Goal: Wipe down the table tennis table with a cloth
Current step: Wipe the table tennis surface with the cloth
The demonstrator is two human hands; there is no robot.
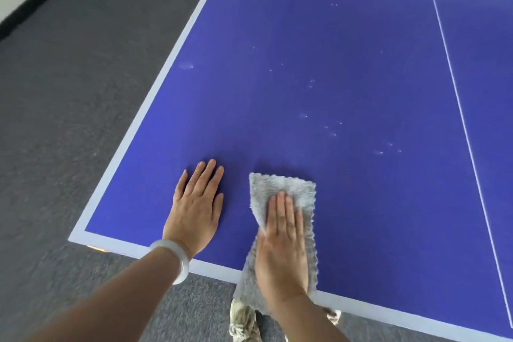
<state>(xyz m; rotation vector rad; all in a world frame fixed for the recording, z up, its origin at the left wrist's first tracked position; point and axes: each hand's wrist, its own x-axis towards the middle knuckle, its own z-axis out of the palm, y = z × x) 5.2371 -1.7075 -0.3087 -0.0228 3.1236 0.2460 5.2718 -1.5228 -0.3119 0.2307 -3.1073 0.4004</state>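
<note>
The blue table tennis table [319, 69] with white edge lines fills most of the view. A grey fluffy cloth [288, 189] lies flat near the table's front edge, its near end hanging over that edge. My right hand [284, 244] presses flat on top of the cloth, fingers together and pointing away from me. My left hand [195, 208] rests flat on the bare blue surface to the left of the cloth, fingers spread a little, holding nothing. A pale bangle sits on my left wrist. Small white specks dot the surface beyond the cloth.
Grey carpet [69, 119] surrounds the table on the left and in front. The table's front left corner [75, 239] is close to my left hand. A thin white centre line [458, 97] runs along the table at right. A shoe [244, 322] shows below the table edge.
</note>
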